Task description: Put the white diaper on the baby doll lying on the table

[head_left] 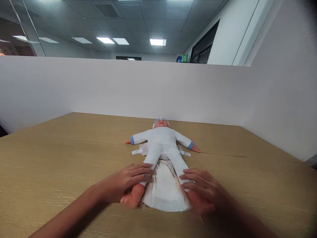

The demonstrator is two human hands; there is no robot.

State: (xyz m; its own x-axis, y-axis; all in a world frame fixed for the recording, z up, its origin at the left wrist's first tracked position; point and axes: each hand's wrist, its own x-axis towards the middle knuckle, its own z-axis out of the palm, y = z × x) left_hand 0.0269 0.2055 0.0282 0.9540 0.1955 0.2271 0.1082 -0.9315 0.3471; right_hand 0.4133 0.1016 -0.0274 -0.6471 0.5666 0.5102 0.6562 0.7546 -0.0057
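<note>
A baby doll (pixel 163 137) in a white outfit with blue cuffs and a printed white cap lies on its back, arms spread and legs apart. Beneath it an opened white diaper (pixel 165 191) spreads out between the legs, its side tabs showing by the doll's waist. My left hand (pixel 131 178) is closed over the doll's lower leg on the left, just above the bare foot. On the other side, my right hand (pixel 201 186) has its fingers curled over the lower leg. Both thumbs are mostly hidden, and the right forearm is blurred and dark.
The doll lies on a wide brown tabletop (pixel 74 158) with seams across it. A white partition (pixel 123 86) rises behind the far edge, and a white wall (pixel 279 99) bounds the right side. Blue and green packages (pixel 182 58) show above the partition.
</note>
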